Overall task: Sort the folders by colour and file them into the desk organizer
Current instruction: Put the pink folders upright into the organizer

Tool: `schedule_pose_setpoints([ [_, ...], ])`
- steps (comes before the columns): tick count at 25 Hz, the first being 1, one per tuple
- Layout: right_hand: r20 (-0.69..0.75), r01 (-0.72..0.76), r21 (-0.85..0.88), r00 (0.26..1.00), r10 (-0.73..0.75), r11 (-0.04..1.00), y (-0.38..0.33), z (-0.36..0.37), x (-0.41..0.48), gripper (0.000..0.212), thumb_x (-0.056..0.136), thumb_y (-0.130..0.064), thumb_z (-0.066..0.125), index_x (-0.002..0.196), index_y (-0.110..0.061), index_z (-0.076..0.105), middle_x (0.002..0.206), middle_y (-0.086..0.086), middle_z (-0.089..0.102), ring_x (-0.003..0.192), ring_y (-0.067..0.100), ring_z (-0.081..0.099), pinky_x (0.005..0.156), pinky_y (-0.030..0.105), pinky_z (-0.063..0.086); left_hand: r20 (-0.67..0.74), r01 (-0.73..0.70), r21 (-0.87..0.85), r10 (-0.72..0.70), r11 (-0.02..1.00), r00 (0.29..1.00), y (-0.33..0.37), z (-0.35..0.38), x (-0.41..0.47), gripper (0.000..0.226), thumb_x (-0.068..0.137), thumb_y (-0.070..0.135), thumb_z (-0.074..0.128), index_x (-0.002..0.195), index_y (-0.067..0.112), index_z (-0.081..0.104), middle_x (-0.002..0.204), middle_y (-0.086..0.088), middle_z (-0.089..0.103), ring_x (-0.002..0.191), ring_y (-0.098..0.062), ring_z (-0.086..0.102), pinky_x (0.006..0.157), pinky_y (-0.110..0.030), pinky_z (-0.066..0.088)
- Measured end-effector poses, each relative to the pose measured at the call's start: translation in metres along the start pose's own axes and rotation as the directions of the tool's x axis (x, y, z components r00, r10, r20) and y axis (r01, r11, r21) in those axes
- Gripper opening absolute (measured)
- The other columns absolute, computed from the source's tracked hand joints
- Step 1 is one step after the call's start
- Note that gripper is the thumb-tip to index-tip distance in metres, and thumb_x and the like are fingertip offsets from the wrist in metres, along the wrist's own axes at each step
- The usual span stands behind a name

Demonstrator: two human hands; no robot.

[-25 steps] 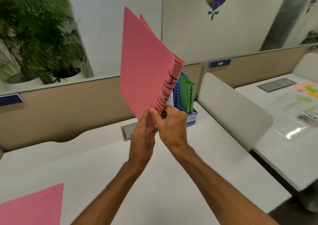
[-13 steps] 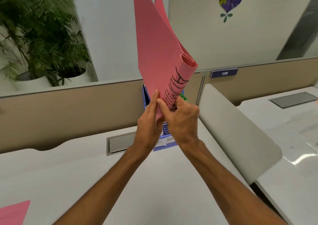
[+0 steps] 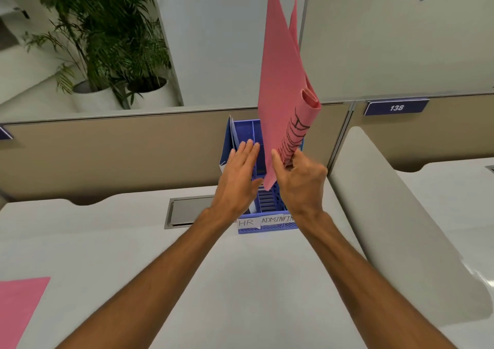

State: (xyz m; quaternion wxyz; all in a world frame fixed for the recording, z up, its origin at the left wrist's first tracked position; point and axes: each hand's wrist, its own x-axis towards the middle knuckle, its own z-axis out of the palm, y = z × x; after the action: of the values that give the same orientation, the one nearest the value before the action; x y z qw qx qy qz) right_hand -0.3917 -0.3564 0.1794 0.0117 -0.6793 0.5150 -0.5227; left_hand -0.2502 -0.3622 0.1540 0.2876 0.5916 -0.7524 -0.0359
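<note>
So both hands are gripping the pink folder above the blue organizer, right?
Not quite. In the head view only the right hand grips the pink folder above the blue organizer. The left hand is open and flat, off the folder, beside the blue folders already filed there.

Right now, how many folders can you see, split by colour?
Pink: 2, the pink folder gripped by the right hand over the desk organizer, and the pink folder on the desk.
Blue: 1, the blue folder in the organizer's left slot, by the left hand.
Total: 3.
</note>
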Motion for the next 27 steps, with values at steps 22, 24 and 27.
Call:
schedule_pose_setpoints([
  [22,0.351,0.004,-0.229,0.933,0.079,0.973,0.073,0.105,-0.019,0.028,0.092,-0.037,0.063,0.102,-0.010,0.063,0.081,0.003,0.072,0.064,0.018,0.065,0.064,0.034,0.058,0.142,-0.058,0.331,0.011,0.942,0.990,-0.061,0.032,-0.013,0.072,0.096,0.033,0.051,0.155,0.014,0.012,0.163,-0.007,0.004,0.151,-0.023,-0.005,0.122,-0.048,-0.002],
  [24,0.408,-0.049,-0.239,0.901,0.146,0.970,0.073,0.105,-0.013,0.034,0.090,-0.043,0.064,0.103,-0.012,0.063,0.084,0.001,0.072,0.066,0.018,0.065,0.063,0.032,0.056,0.125,-0.062,0.305,0.025,0.950,0.992,-0.062,0.032,-0.012,0.073,0.096,0.033,0.053,0.154,0.015,0.013,0.163,-0.006,0.006,0.151,-0.022,-0.002,0.122,-0.047,-0.001],
  [27,0.463,-0.115,-0.211,0.863,0.203,0.971,0.075,0.101,-0.005,0.036,0.086,-0.046,0.068,0.095,-0.012,0.064,0.079,-0.001,0.069,0.058,0.014,0.056,0.058,0.026,0.047,0.043,-0.045,0.028,0.044,0.999,0.998,-0.057,0.023,-0.002,0.092,0.089,0.035,0.064,0.155,0.014,0.004,0.163,-0.002,0.008,0.150,-0.018,0.009,0.123,-0.046,0.005],
])
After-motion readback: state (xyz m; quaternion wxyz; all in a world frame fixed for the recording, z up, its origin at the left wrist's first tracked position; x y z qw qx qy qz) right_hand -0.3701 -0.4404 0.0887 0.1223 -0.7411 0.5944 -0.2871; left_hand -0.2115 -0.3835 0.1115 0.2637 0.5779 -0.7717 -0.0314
